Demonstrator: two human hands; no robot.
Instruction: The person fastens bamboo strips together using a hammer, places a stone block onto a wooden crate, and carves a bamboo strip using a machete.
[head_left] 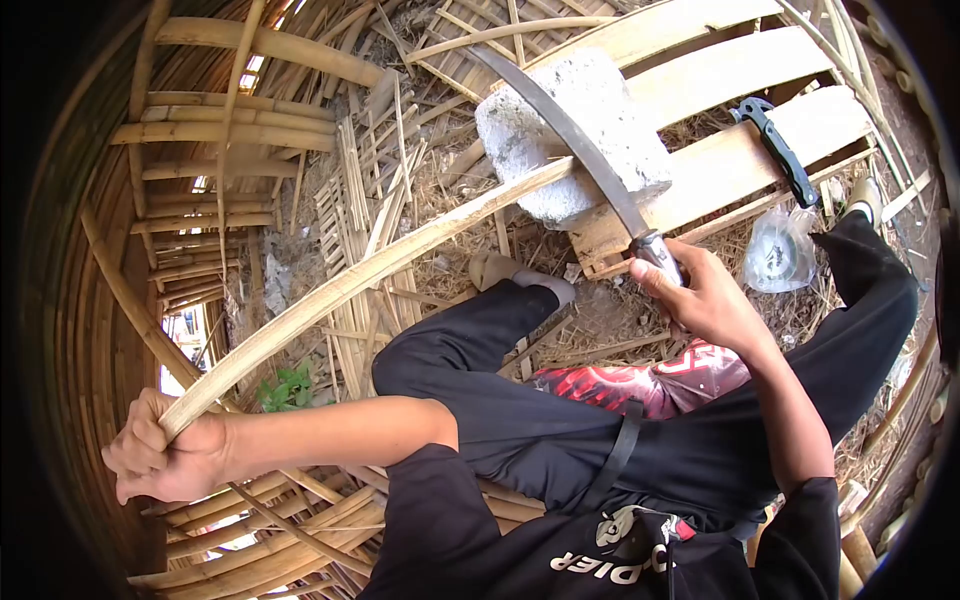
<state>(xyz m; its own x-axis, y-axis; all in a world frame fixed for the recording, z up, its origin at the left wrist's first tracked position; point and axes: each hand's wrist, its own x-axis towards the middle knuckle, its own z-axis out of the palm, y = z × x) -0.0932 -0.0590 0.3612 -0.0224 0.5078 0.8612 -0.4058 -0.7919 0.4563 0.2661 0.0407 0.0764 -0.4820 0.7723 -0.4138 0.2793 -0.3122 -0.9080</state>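
My left hand (170, 450) is closed round the near end of a long split bamboo strip (370, 272). The strip slants up to the right, and its far end lies at a pale stone block (580, 125). My right hand (700, 295) grips the handle of a machete (570, 125) with a long, slightly curved blade. The blade crosses in front of the block, right at the strip's far end; whether its edge touches the bamboo I cannot tell.
Wooden slats (740, 140) lie beyond the block, with a black-handled tool (778, 150) on them. A clear plastic bag (780, 250) sits to the right. Bamboo offcuts (345, 200) and shavings cover the ground. Bamboo framing (240, 125) rises at left. My legs (480, 340) are bent in front.
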